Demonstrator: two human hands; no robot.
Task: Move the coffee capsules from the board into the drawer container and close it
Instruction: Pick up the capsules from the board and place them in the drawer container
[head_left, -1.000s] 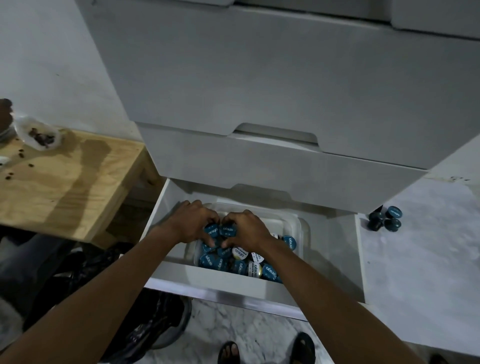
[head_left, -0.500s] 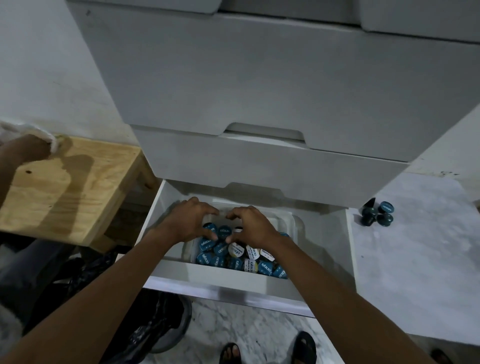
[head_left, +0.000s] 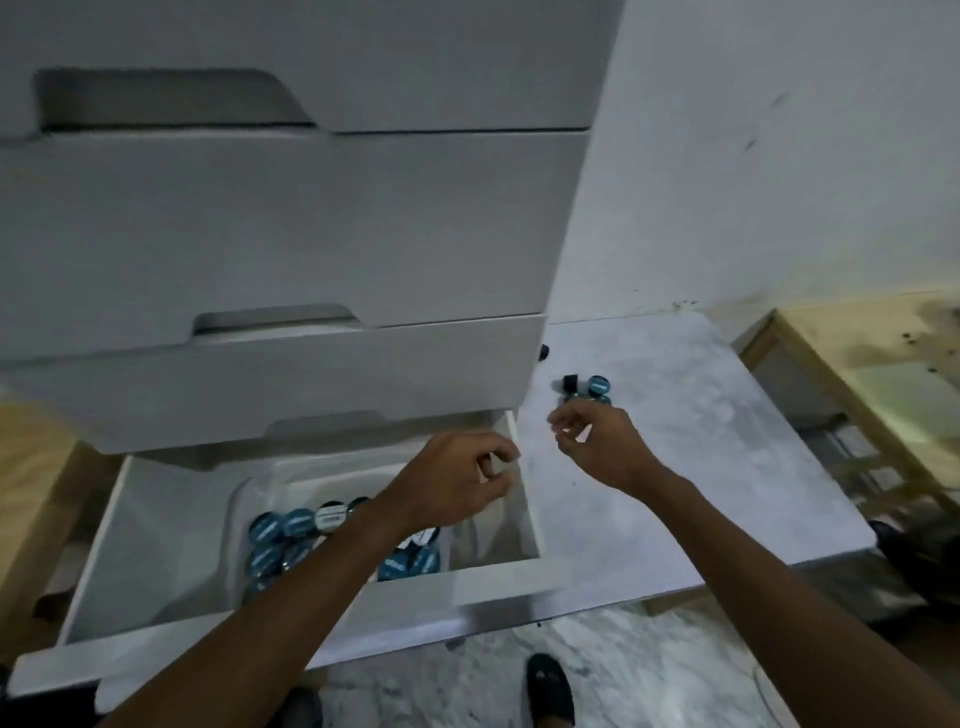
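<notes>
Beside the open drawer (head_left: 291, 631), the right hand (head_left: 597, 447), fingers loosely spread and empty, nears the last capsules (head_left: 589, 389) on the marble worktop (head_left: 701, 467); left hand (head_left: 457, 480) half-curled, empty, over the container (head_left: 260, 499); next, pinch them.

**Capsule lids: print too blurred to read**

The blue coffee capsules (head_left: 283, 526) in the drawer container (head_left: 249, 499) carry pale lettering on their lids, as does one capsule on the board (head_left: 599, 385); none of it is legible
</notes>
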